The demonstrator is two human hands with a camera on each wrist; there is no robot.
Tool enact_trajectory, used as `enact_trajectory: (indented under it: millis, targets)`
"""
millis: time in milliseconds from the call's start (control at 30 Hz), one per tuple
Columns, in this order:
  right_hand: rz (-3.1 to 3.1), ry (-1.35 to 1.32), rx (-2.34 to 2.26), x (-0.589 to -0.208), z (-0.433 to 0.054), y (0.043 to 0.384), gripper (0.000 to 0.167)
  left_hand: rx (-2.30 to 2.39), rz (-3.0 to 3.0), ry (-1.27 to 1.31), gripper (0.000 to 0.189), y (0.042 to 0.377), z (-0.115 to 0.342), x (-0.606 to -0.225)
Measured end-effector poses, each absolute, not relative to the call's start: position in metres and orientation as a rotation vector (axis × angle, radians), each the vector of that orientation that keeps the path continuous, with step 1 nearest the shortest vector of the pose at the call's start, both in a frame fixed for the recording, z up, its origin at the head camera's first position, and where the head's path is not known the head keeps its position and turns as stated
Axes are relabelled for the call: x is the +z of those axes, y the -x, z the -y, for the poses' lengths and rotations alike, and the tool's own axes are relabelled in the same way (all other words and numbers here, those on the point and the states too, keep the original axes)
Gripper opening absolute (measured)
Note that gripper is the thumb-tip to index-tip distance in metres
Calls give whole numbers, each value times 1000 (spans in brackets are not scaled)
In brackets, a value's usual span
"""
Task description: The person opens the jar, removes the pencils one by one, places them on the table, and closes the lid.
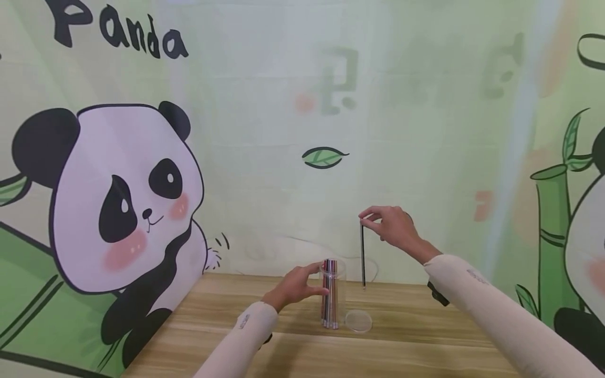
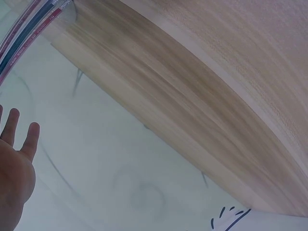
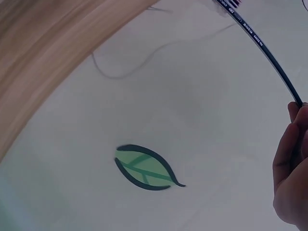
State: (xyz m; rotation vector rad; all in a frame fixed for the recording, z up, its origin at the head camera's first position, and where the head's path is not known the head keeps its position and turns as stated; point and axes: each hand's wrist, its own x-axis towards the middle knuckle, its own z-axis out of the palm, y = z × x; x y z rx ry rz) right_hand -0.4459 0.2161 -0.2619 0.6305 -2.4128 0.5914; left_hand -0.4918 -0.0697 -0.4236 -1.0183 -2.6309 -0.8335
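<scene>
My right hand (image 1: 394,226) pinches a dark pencil (image 1: 363,257) by its top end, and the pencil hangs upright above the table. In the right wrist view, small white print runs along the pencil (image 3: 262,45). Lower and to the left, my left hand (image 1: 295,286) holds the side of a clear cylindrical container (image 1: 342,286), thumb in front and forefinger toward the back. Several multicoloured pencils (image 1: 329,304) stand inside it. Two fingers of the left hand (image 2: 17,168) extend in the left wrist view; its thumb is out of frame there.
A round clear lid (image 1: 358,321) lies on the wooden table (image 1: 416,325) just right of the container. Behind the table hangs a pale green cloth (image 1: 264,205) printed with pandas, bamboo and a leaf. The table's back edge runs close behind the container.
</scene>
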Motion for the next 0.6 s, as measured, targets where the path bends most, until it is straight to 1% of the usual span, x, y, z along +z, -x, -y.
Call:
enact_trajectory:
  millis: [300,600]
  targets:
    - [2508,-624,695,-321,-228,452,17,-807,2643,1014,79,493,71,-426]
    - [2608,-586,778,-367,-243,453,17,-798,2646,1011,78,493,71,-424]
